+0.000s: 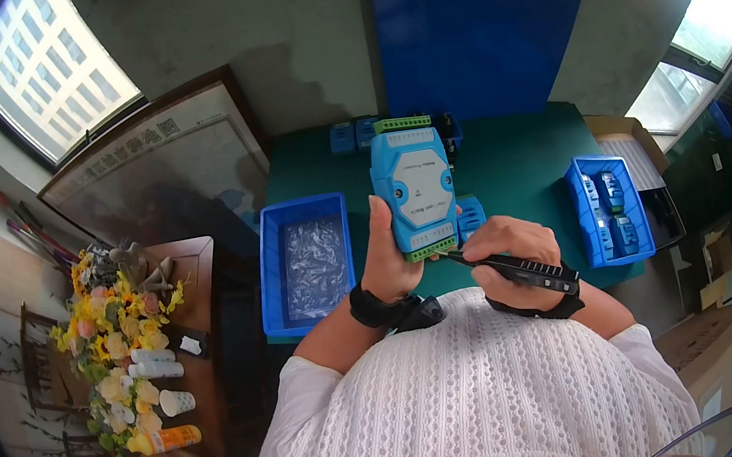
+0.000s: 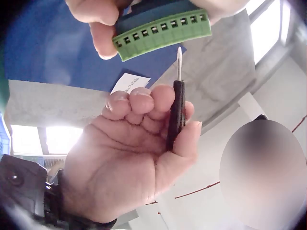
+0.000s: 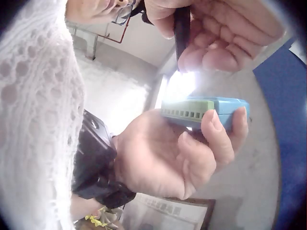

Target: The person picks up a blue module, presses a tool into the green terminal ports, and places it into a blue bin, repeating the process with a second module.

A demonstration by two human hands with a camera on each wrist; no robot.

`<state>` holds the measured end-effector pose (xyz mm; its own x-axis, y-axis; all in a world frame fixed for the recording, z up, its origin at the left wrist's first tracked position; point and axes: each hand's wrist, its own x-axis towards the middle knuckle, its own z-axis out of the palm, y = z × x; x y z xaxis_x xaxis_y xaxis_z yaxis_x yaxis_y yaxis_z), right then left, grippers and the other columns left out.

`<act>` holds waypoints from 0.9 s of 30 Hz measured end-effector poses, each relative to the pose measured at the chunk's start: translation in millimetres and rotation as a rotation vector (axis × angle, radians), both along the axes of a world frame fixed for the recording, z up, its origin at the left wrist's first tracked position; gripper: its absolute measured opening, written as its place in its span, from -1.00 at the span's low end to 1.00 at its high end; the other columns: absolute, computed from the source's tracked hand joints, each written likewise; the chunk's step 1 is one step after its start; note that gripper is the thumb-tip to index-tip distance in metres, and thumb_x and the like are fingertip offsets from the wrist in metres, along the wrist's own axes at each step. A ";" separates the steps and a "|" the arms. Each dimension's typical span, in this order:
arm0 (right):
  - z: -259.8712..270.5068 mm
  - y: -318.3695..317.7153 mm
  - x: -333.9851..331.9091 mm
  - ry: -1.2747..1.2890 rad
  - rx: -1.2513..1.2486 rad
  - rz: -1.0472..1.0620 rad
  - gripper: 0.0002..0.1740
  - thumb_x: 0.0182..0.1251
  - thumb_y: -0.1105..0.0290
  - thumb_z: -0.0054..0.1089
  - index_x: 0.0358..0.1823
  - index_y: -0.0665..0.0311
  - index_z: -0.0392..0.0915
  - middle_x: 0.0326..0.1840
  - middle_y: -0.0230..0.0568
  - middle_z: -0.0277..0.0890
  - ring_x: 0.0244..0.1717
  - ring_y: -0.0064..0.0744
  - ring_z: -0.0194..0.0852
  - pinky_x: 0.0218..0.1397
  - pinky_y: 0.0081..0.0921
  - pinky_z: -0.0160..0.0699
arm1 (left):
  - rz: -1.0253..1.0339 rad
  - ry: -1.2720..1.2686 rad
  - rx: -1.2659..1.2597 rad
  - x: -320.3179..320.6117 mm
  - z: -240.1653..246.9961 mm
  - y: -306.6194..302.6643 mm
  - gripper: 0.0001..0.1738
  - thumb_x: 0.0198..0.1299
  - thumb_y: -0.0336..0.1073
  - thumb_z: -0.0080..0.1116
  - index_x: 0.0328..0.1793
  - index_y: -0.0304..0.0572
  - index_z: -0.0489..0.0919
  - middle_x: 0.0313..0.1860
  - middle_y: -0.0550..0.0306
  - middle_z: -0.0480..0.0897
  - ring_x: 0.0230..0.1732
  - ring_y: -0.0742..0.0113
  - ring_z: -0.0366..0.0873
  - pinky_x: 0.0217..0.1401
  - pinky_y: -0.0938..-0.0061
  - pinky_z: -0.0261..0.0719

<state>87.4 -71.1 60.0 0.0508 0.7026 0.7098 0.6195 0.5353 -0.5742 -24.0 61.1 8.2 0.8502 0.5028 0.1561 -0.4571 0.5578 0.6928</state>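
Note:
My left hand [image 1: 386, 249] grips a light-blue module [image 1: 414, 184] with a white label and green terminal strips at both ends, held above the table. In the right wrist view its fingers curl round the module [image 3: 231, 106], whose green strip [image 3: 188, 110] faces the camera. My right hand [image 1: 520, 259] holds a black-handled screwdriver [image 1: 526, 271] near the module's lower end. In the left wrist view the metal tip of the screwdriver [image 2: 177, 108] points at the green strip [image 2: 163, 32], just apart from it, with the right hand [image 2: 139, 148] round the handle.
On the green table [image 1: 515, 143], a blue tray [image 1: 265, 273] with clear plastic bags stands left and a blue bin [image 1: 589, 231] of modules right. More blue modules [image 1: 342, 138] lie at the back and one [image 1: 471, 214] behind my hands. Flowers and bottles stand on a wooden side table [image 1: 198, 255].

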 end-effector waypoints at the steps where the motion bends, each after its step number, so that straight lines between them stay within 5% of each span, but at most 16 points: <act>1: -0.8 0.4 -0.4 0.003 -0.007 0.001 -0.79 -0.06 0.57 0.28 -0.34 0.33 0.50 -0.41 -0.17 0.55 -0.41 -0.30 0.57 -0.36 -0.50 0.53 | 0.008 -0.005 0.022 0.4 2.1 -0.8 -0.06 0.09 0.51 -0.35 0.31 -0.14 0.24 0.06 -0.04 0.50 0.04 0.16 0.52 -0.07 0.33 0.60; 27: -2.2 1.8 -3.4 0.037 -0.010 0.061 -0.78 -0.06 0.58 0.28 -0.32 0.34 0.51 -0.40 -0.15 0.54 -0.39 -0.28 0.57 -0.32 -0.50 0.54 | 0.003 0.034 0.071 -0.2 3.2 -3.6 -0.03 0.08 0.52 -0.36 0.34 -0.14 0.20 0.08 -0.06 0.47 0.11 0.13 0.47 0.08 0.21 0.53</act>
<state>84.0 -69.3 57.8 0.0341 0.7122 0.7011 0.5640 0.5654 -0.6018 -24.1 57.4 11.3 0.8541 0.4941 0.1627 -0.4343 0.5053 0.7457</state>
